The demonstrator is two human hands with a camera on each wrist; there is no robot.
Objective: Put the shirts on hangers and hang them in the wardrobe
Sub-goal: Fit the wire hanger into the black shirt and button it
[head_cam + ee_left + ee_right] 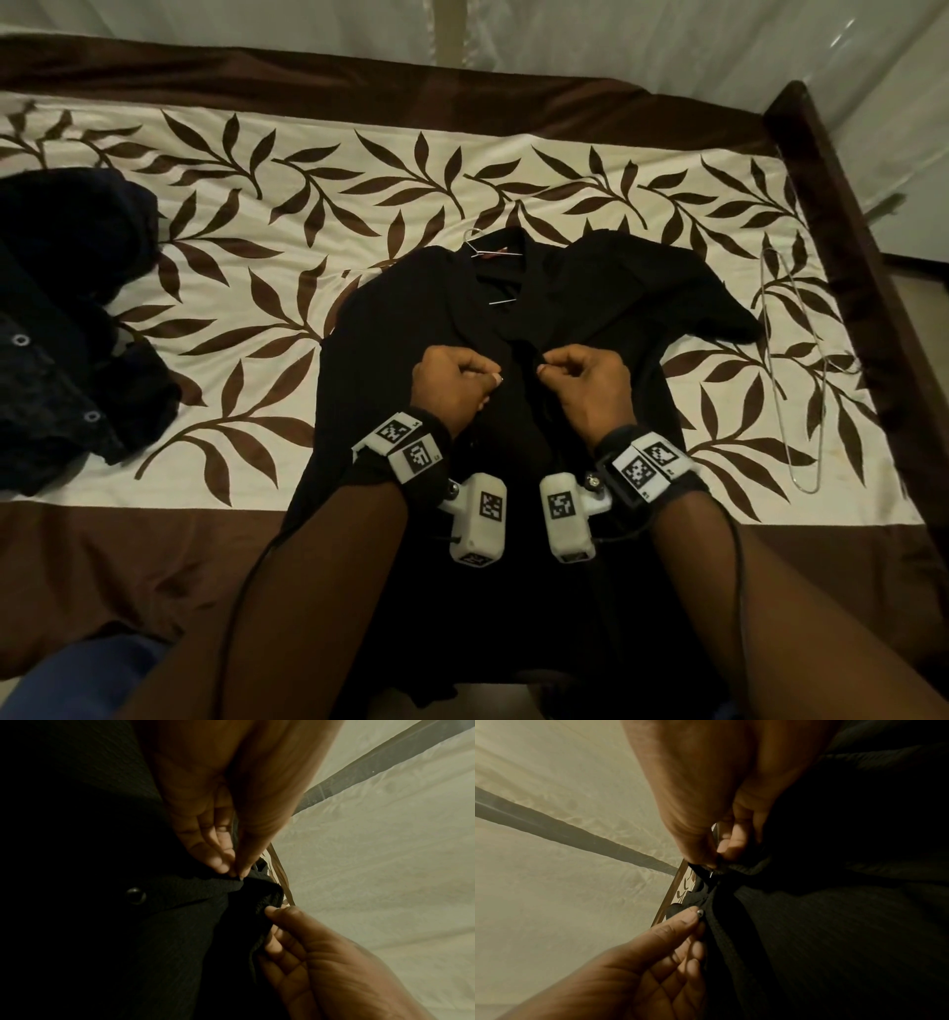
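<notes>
Right now I am pinching the two front edges of the black shirt (518,390), which is lying spread on the bed (359,205) in front of me, its collar at the far end. My left hand (452,383) is gripping the left placket between thumb and forefinger, and my right hand (588,383) is nipping the right placket just beside it. A wire hanger (480,245) is sitting inside the collar, its hook poking out at the far left. Another wire hanger (793,370) is lying on the bedspread to the right, apart from the shirt. A heap of dark clothes (67,318) is resting at the left.
</notes>
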